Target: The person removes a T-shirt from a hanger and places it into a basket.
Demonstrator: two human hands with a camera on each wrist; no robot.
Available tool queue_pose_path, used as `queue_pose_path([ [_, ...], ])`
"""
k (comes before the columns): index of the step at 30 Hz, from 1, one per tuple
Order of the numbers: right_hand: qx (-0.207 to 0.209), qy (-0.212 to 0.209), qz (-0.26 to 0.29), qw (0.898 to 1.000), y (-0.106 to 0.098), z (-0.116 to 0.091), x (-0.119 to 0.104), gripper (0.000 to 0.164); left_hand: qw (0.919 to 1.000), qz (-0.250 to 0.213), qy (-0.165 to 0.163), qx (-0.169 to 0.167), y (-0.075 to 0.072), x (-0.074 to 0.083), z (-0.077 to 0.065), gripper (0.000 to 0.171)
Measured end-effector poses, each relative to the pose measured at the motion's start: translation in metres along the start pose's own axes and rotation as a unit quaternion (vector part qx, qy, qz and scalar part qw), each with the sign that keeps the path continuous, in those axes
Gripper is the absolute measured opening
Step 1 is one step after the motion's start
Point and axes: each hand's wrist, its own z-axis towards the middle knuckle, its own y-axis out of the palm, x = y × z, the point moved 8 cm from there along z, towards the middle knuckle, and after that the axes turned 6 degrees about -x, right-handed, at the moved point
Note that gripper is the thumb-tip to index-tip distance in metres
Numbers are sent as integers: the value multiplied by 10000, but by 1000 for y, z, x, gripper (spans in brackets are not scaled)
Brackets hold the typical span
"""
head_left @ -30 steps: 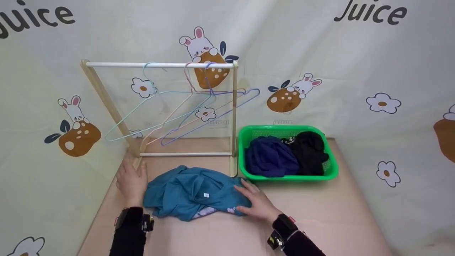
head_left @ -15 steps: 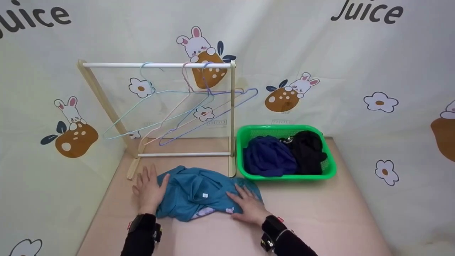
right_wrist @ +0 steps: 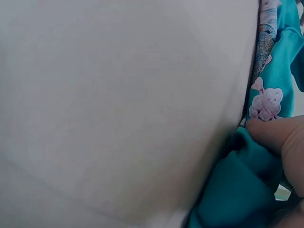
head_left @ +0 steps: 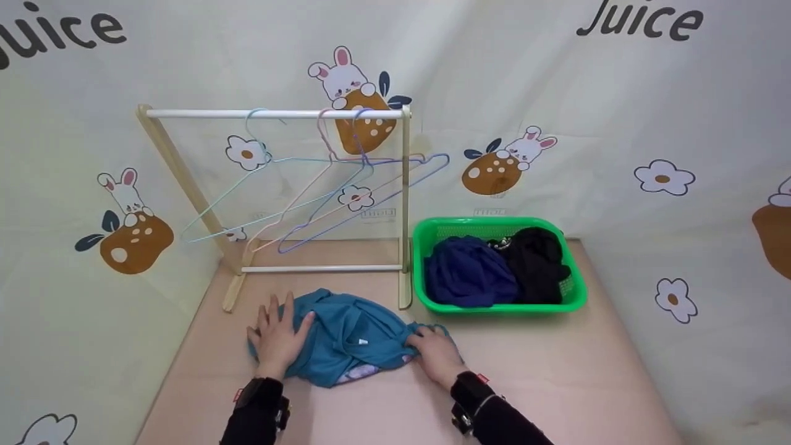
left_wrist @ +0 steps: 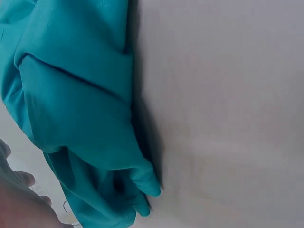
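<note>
A crumpled teal garment (head_left: 346, 337) with a small white label lies on the pink table, in front of a small clothes rack. My left hand (head_left: 278, 337) rests flat on the garment's left side with its fingers spread. My right hand (head_left: 432, 352) has its fingers curled round the garment's right edge. The left wrist view shows folds of the teal garment (left_wrist: 80, 109) on the table. In the right wrist view my thumb (right_wrist: 280, 137) presses the teal fabric (right_wrist: 237, 199), beside a pale printed lining.
A wooden clothes rack (head_left: 278, 114) stands behind the garment with three thin hangers (head_left: 321, 198) on its bar. To the right, a green basket (head_left: 507, 307) holds a dark blue garment (head_left: 469, 272) and a black garment (head_left: 537, 259). Printed cloth walls surround the table (head_left: 556, 371).
Both hands have moved inward and bunched the teal garment into a smaller heap. My right hand went from lying flat to curling round the fabric's edge.
</note>
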Motion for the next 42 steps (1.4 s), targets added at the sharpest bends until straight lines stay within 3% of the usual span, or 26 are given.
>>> queue_pose_path([
  [3,160,228,881,9957,-6,0,8,15,10000,-28,77,-19,3,1,-4,80],
  [5,305,375,1591,9861,-10,-2,14,15,9999,-33,97,-45,4,0,-6,79],
  [10,593,804,3145,9440,-27,-2,23,16,9997,-46,222,-36,3,6,-13,78],
  [14,789,1226,4385,8868,-51,4,25,21,9989,12,441,135,0,17,-18,75],
  [19,1174,1309,5545,8134,-91,15,23,19,9973,-8,702,214,1,32,-22,72],
  [22,1502,1239,5968,7784,-115,22,26,17,9959,-64,881,195,4,43,-24,71],
  [27,2191,1093,6649,7056,-157,26,36,11,9934,-8,1138,163,16,58,-31,71],
  [34,3470,622,7012,6197,-245,19,59,11,9894,-44,1448,-40,33,77,-38,70],
  [38,4320,320,6736,5988,-297,7,73,11,9882,-23,1530,-110,38,82,-41,70],
  [42,5120,50,6169,5978,-334,-8,91,8,9877,-58,1561,21,38,84,-43,71],
])
